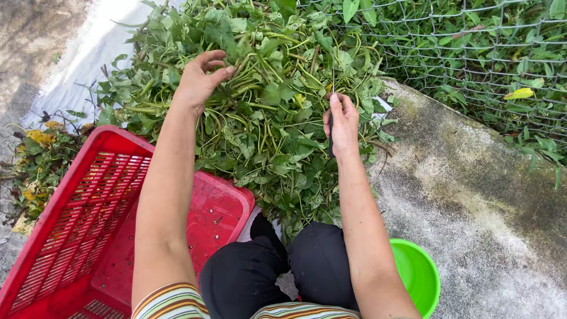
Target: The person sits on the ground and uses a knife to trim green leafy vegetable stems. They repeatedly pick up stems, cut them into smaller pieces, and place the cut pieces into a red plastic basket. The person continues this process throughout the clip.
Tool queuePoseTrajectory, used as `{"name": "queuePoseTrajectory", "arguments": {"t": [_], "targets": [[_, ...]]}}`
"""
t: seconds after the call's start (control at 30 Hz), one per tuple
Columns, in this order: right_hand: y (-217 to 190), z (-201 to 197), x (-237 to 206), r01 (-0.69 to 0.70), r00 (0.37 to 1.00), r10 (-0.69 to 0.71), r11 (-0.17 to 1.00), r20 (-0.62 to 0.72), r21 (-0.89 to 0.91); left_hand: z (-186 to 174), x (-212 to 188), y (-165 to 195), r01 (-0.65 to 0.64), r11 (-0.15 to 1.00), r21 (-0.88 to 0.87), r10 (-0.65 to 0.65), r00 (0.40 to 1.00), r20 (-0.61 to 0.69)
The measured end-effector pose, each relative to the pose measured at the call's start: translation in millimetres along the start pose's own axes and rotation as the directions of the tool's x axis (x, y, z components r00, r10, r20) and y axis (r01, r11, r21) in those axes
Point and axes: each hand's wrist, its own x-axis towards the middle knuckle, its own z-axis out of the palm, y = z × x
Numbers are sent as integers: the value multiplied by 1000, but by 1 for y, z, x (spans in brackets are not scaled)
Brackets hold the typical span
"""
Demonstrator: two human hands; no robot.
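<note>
Left hand (199,80): fingers curled and half spread, fingertips touching a stem at the top of the pile of leafy green vines (266,112). Nothing is clamped in it.

Right hand (342,124): fingers wrapped around the dark handle of a knife (332,127), thumb laid along the top, thin blade pointing up into the pile.

The pile lies on the ground directly ahead of the knees, partly on a white sheet (88,53). A red crate (71,224) sits just beside the left arm. A green bucket (419,274) sits near the right elbow on concrete (472,195). A wire fence (472,47) stands behind.
</note>
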Motion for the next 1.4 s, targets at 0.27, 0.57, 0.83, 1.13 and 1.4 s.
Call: {"name": "queuePoseTrajectory", "arguments": {"t": [0.27, 0.57, 0.83, 1.13, 1.4], "targets": [[9, -1, 3, -60, 997, 58, 998, -50, -31, 12, -24, 29, -116, 595, 795, 442, 873, -203], [18, 5, 3, -74, 997, 74, 995, -7, -72, 96, -23, -14, -383, -115, 917, 524, 761, 384], [14, 4, 1, -82, 996, 83, 990, 9, -114, 135, 46, -33, -327, -74, 942, 578, 756, 307], [-29, 26, -20, 20, 961, 27, 986, 277, -165, 106, -14, 13, -453, 271, 849, 350, 868, 352], [-36, 48, -22, -36, 872, 174, 955, 458, -293, 89, -64, 48, -412, 708, 574, 291, 910, 294]]}}
